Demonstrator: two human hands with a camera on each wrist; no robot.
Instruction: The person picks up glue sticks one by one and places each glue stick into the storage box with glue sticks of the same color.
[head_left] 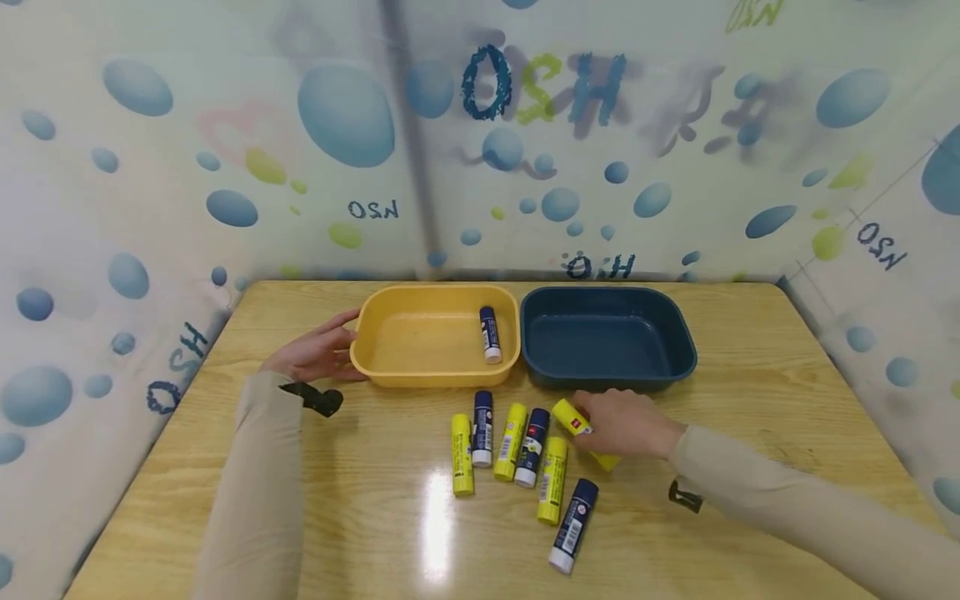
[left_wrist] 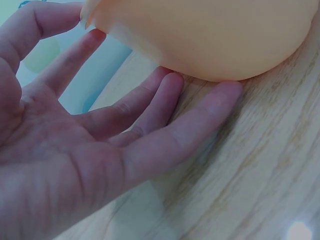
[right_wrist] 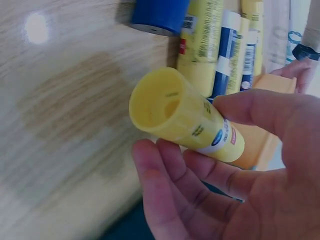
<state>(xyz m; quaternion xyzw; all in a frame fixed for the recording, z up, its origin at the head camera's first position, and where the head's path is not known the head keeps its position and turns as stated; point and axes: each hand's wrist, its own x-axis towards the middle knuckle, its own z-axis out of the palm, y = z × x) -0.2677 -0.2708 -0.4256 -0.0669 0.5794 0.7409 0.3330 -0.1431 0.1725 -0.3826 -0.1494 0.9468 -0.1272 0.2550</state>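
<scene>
My right hand (head_left: 626, 423) pinches a yellow glue stick (right_wrist: 197, 120) between thumb and fingers, close over the table in front of the navy bin (head_left: 609, 385). In the right wrist view the stick's hollow bottom end faces the camera. My left hand (head_left: 311, 352) rests against the left end of the yellow bin (head_left: 435, 380); its fingers are spread, with fingertips at the bin's wall and rim. Inside that bin, near its right side, lies a navy glue stick (head_left: 490, 335) with a white end. The navy bin's floor shows bare.
Left of my right hand, several glue sticks lie in a loose row, among them a yellow one (head_left: 462, 454) and a navy one (head_left: 483, 429). Another navy glue stick (head_left: 573, 527) lies nearest the front. A patterned curtain (head_left: 495, 183) hangs behind the wooden table (head_left: 360, 492).
</scene>
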